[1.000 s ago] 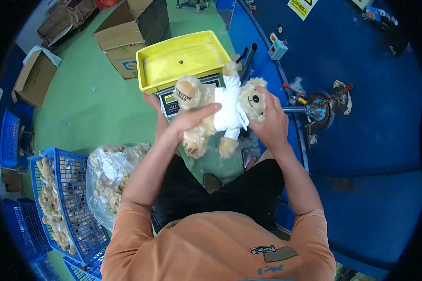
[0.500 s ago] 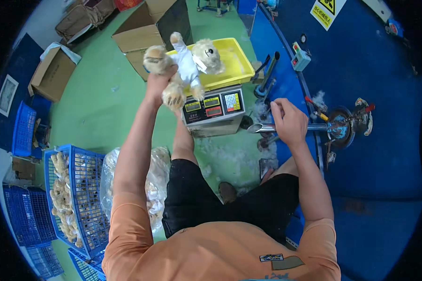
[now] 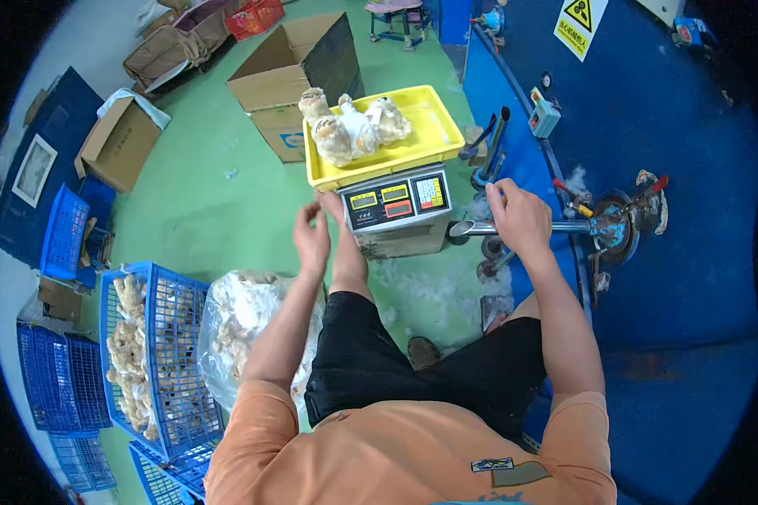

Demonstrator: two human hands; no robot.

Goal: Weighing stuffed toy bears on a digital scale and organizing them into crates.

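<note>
A plush teddy bear (image 3: 358, 133), cream with a white body, lies on its back in the yellow tray (image 3: 429, 156). Its feet point left and its head right. The tray sits on a weighing scale (image 3: 396, 204) with small displays and a keypad. Just below the tray's left corner, my left hand (image 3: 313, 240) is open, holding nothing, its fingers curved and apart. My right hand (image 3: 522, 217) is closed, its fingers curled, over a metal tube (image 3: 476, 228) with a slanted open end. What lies under its fingers is hidden, and I cannot tell whether they grip the tube.
At my left stand a blue crate (image 3: 177, 353) of plush bears and a clear plastic bag (image 3: 236, 328) of more. A cardboard box (image 3: 278, 126) stands behind the tray. On the right is a blue machine (image 3: 665, 286) with a round tube fitting. White fluff litters the floor.
The teddy bear, held up in my left hand before, now lies in the tray. My left hand has let go and drawn back toward me. My right hand stays over the tube.
</note>
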